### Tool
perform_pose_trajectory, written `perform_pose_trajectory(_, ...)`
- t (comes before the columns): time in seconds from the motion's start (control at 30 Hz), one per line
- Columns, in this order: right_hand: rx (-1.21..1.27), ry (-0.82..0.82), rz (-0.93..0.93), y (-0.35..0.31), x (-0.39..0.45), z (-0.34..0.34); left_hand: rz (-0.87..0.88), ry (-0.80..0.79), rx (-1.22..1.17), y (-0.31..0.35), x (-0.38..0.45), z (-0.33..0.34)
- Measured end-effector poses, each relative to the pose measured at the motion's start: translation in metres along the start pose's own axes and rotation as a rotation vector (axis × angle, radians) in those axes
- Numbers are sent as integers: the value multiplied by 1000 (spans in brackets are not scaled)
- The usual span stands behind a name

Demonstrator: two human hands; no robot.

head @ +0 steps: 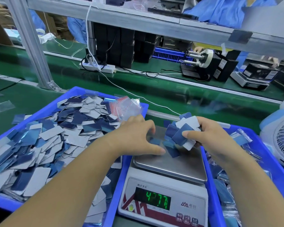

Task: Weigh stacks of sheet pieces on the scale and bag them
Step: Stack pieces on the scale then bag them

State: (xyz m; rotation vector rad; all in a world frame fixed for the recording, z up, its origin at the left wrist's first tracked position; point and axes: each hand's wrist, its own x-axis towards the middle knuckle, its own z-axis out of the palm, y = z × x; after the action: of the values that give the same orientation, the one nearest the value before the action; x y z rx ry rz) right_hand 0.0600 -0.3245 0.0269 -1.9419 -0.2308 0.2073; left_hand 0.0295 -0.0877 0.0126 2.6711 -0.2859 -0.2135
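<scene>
While the right hand [208, 136] pinches a fanned stack of sheet pieces [183, 133], the left hand [136, 138] spreads curled fingers [152, 126] over the scale [174, 167] pan.

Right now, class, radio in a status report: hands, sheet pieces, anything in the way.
Right hand grips a fanned bunch of sheet pieces. Left hand curled over the scale pan, touching pieces there. Nothing blocking.

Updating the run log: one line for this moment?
stage: weighing | right hand: grips pieces | left hand: over scale pan | display: lit
</scene>
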Motion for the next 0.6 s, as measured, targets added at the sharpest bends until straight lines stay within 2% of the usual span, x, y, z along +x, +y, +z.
perform_pose_trajectory(0.13, -17, 56, 3, 1, 3, -5, 33, 18, 81, 5, -3, 3)
perform_pose_trajectory(0.4, -79, 14, 6, 5, 2, -3, 61, 130, 122, 6, -6, -8)
perform_pose_trajectory(0.6, 16, 8, -34, 2, 0, -2, 33, 258, 23, 5, -3, -7)
